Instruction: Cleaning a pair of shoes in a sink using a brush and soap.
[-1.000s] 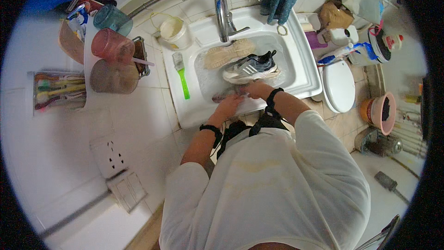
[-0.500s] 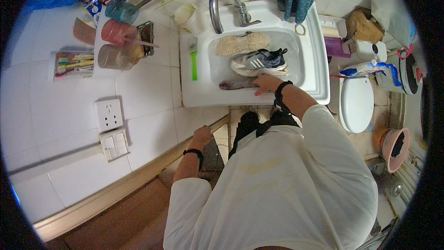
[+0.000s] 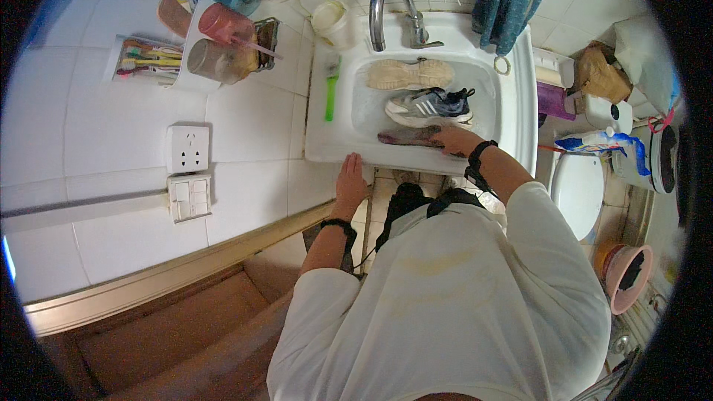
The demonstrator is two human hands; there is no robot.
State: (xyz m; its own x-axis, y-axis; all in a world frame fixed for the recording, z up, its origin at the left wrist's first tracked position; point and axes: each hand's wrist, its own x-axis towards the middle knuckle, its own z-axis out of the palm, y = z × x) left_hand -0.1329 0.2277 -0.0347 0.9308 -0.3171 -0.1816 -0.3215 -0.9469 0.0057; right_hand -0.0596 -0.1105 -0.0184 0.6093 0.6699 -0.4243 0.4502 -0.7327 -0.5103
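Note:
In the water-filled white sink (image 3: 526, 104) lie two shoes. One shoe (image 3: 410, 74) shows its pale tan sole; the other, a dark sneaker (image 3: 431, 108) with white stripes and a white midsole, rests on its side below it. Along the basin's near side is a long dark insole (image 3: 405, 137). My right hand (image 3: 454, 141) has its fingers closed over the insole's right end, partly hiding it. At the sink's front left corner, my left hand (image 3: 351, 180) holds nothing, its fingers stretched toward the rim.
A green-handled brush (image 3: 331, 96) lies on the sink's left ledge, below a white cup (image 3: 330, 22). The chrome faucet (image 3: 379, 11) arches over the basin. A blue towel (image 3: 505, 4) hangs at the back right. The toilet (image 3: 578, 193) stands to the right.
My left hand has moved forward from the wooden edge to the sink's front corner and its fingers have straightened. My right hand stays at the insole. The whole view has shifted slightly.

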